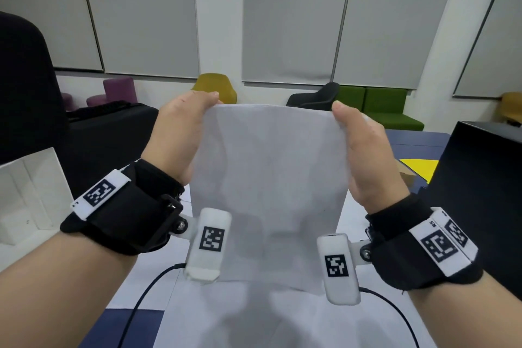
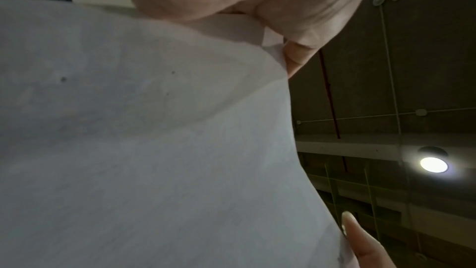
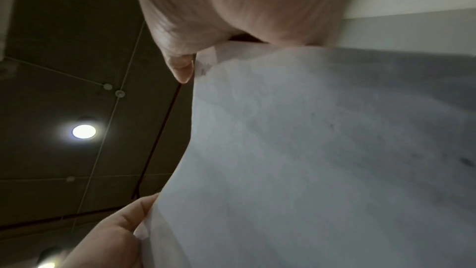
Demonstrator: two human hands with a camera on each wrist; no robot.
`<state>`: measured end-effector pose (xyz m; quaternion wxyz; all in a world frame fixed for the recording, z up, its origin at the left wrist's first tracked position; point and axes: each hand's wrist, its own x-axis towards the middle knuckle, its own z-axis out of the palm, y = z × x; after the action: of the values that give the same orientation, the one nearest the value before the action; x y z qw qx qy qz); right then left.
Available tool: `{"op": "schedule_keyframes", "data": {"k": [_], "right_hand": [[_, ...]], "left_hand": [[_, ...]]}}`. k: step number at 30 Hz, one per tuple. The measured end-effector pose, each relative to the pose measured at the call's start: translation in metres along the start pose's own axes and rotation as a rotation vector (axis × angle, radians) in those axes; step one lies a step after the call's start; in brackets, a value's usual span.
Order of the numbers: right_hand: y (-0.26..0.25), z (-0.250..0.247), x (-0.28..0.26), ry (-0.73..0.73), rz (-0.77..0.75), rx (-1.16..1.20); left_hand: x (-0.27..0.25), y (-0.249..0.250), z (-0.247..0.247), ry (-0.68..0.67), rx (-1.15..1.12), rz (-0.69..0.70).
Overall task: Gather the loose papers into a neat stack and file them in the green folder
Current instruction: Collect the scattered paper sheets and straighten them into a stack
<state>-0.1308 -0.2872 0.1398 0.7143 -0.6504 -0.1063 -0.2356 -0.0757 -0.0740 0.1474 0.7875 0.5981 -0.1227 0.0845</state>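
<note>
Between the two hands, raised in front of the chest, a stack of white papers (image 1: 268, 178) stands upright with its lower edge down toward the tabletop (image 1: 356, 223); whether that edge touches the surface cannot be told from the head view. The left hand (image 1: 180, 135) grips the stack's left edge near the top, thumb on the near side and fingers (image 2: 298, 56) curled behind; the right hand (image 1: 367, 155) holds the right edge the same way, its thumb pressed along the sheet. From the wrist views at least two sheets show, slightly offset at the upper corners, and the stack bows a little between the grips. Black wrist straps with white tag blocks sit on both forearms, and thin black cables (image 1: 147, 291) run down across the white tabletop. A white box (image 1: 31, 186) stands to the left, a black panel (image 1: 480, 178) to the right, with a yellow shape (image 1: 418, 169) beside it. Beyond are green seats (image 1: 378, 104), a mustard chair (image 1: 217, 87) and purple stools (image 1: 118, 90) under grey blinds.
</note>
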Motion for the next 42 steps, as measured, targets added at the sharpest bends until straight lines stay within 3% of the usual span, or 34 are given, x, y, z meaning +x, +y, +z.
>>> {"op": "schedule_keyframes", "data": {"k": [6, 13, 19, 23, 28, 34, 42], "right_hand": [[-0.003, -0.001, 0.001, 0.05, 0.155, 0.04], [0.0, -0.011, 0.008, 0.072, 0.246, 0.106], [0.008, -0.013, 0.0, -0.125, 0.172, 0.077], [0.043, -0.026, -0.014, -0.178, 0.236, 0.066], [0.065, -0.027, -0.021, -0.253, 0.331, -0.012], [0.049, -0.032, -0.01, -0.235, 0.213, -0.05], [0.087, -0.042, -0.032, -0.204, 0.278, -0.183]], "left_hand": [[0.002, 0.001, -0.002, -0.03, -0.012, -0.082], [0.004, -0.002, -0.006, -0.116, -0.01, -0.043], [-0.003, -0.017, -0.021, -0.255, 0.075, -0.011], [-0.009, -0.049, -0.045, -0.334, 0.093, -0.159], [-0.013, -0.067, -0.039, -0.304, 0.105, -0.181], [-0.011, -0.05, -0.031, -0.313, 0.07, -0.043], [-0.03, -0.103, -0.037, -0.28, 0.114, -0.067]]}}
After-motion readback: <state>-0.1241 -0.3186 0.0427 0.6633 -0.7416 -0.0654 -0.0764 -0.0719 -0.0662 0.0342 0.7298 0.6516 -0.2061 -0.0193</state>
